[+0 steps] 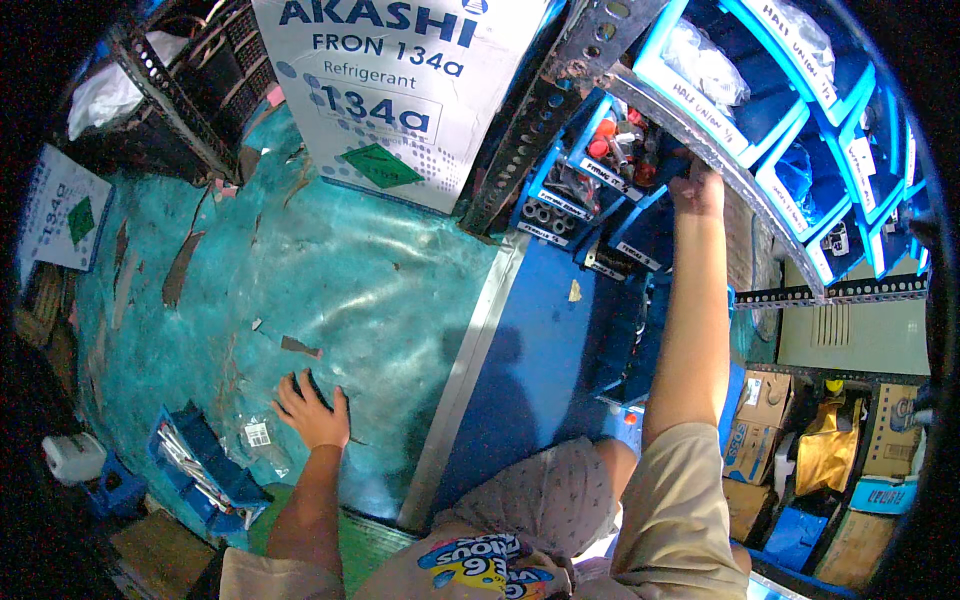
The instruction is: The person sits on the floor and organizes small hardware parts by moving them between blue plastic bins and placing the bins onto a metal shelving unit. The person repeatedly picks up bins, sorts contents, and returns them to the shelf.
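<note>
Blue bins (648, 224) | right hand (697, 190) beside shelf edge (742, 185), grip unclear | left hand (312, 412) spread, roomy teal surface (380, 290) ahead

The left hand (314, 420) is palm down, fingers (308, 386) fanned; the right arm (692, 330) stretches far forward, the right hand (697, 192) partly obscured.

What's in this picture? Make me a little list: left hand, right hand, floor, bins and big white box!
Left hand: fingers spread, over the teal floor, near a clear packet
Right hand: up at the blue bins; grip unclear
Floor: teal, with dark patches
Bins: blue, some holding small parts
Big white box: green diamond on it, beside a holed metal post
</note>
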